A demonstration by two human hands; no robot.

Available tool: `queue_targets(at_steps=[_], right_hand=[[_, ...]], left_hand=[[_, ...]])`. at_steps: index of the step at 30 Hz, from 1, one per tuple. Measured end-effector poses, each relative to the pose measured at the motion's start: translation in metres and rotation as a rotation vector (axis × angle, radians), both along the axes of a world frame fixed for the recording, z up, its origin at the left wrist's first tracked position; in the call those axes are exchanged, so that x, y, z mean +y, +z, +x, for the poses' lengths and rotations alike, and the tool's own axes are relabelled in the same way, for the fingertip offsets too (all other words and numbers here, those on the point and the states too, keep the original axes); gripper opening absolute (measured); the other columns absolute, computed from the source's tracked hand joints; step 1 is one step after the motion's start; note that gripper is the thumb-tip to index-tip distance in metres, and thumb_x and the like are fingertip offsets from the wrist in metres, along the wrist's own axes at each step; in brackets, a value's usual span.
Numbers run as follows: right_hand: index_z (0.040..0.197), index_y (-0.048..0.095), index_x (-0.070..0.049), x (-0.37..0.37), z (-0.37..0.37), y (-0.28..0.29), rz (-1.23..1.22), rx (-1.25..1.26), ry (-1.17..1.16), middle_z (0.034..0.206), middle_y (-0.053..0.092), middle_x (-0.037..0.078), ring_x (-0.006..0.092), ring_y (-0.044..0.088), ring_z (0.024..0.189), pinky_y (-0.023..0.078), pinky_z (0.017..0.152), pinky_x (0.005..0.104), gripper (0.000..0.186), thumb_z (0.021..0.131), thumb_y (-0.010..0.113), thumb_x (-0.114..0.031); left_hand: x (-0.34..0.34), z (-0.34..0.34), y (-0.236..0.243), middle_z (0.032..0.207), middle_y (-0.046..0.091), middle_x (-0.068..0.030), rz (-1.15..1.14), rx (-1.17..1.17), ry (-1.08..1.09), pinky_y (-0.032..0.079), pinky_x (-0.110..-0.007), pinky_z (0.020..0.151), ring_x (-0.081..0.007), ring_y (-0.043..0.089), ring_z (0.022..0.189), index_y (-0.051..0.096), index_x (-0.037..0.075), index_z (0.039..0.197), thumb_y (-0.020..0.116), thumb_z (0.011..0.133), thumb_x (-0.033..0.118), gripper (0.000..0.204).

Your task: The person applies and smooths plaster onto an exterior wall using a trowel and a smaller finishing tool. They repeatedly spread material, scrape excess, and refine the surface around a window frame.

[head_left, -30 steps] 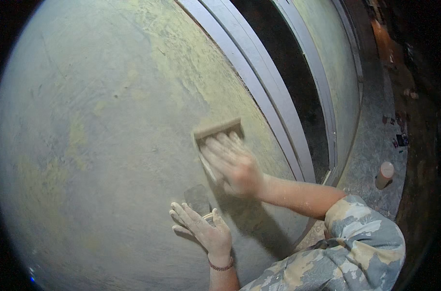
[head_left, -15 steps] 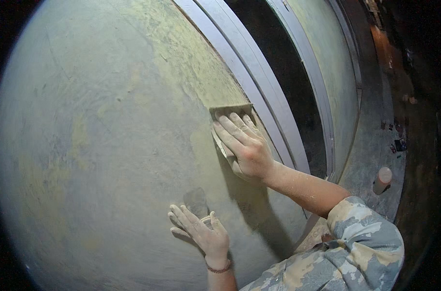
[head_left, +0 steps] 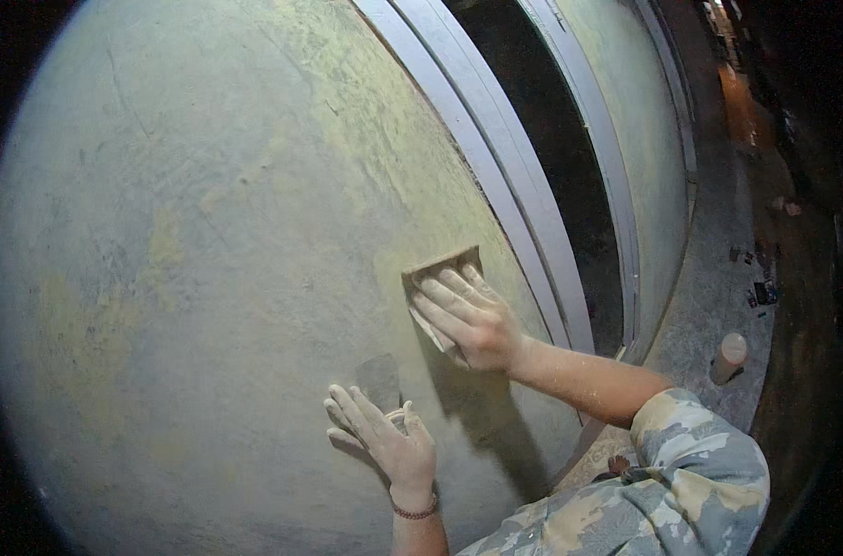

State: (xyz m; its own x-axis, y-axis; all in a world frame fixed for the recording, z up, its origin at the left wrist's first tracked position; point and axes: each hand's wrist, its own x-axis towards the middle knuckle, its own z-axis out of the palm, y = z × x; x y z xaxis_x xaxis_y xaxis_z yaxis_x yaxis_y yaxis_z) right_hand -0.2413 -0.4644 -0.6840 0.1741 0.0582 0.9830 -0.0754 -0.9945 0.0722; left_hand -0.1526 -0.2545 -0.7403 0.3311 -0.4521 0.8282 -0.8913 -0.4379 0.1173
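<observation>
My right hand point(head_left: 468, 320) presses a tan sheet of sandpaper point(head_left: 437, 271) flat against a rough, pale green-grey plastered wall point(head_left: 208, 232), just left of a grey frame. My left hand point(head_left: 384, 435) rests lower on the wall with fingers spread. Its thumb pins what looks like a small scraper, whose grey blade point(head_left: 380, 380) sticks up above the fingers. Dust covers both hands. A bead bracelet circles my left wrist, and my right arm wears a camouflage sleeve point(head_left: 690, 473).
A grey moulded frame point(head_left: 495, 185) runs diagonally beside the sanded patch, around a dark opening point(head_left: 551, 139). Further right a grey floor strip point(head_left: 718, 278) holds a small pale cylinder point(head_left: 731, 355) and bits of debris.
My right hand slid the sandpaper up and right along the wall, then back down a little. My left hand stayed in place.
</observation>
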Motion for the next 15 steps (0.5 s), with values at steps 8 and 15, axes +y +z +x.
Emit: queue_targets(at_steps=[8, 15], right_hand=[[0.134, 0.060, 0.005, 0.004, 0.013, 0.021, 0.179, -0.156, -0.047, 0.141, 0.056, 0.028, 0.0391, 0.051, 0.136, 0.033, 0.119, 0.0527, 0.051, 0.083, 0.054, 0.000], [0.126, 0.067, -0.003, -0.007, -0.001, -0.008, -0.003, -0.043, 0.032, 0.133, 0.063, 0.018, 0.0350, 0.056, 0.132, 0.035, 0.116, 0.0579, 0.041, 0.088, 0.058, -0.016]], left_hand=[[0.002, 0.002, 0.001, 0.164, 0.012, -0.0312, 0.006, 0.007, -0.016, -0.006, -0.062, 0.120, -0.0452, 0.000, 0.155, 0.016, -0.010, 0.155, 0.058, 0.095, 0.018, 0.078], [-0.005, -0.010, 0.001, 0.165, 0.011, -0.0288, -0.030, -0.028, 0.114, -0.003, -0.062, 0.121, -0.0445, 0.004, 0.155, 0.014, -0.011, 0.156, 0.052, 0.099, 0.024, 0.077]])
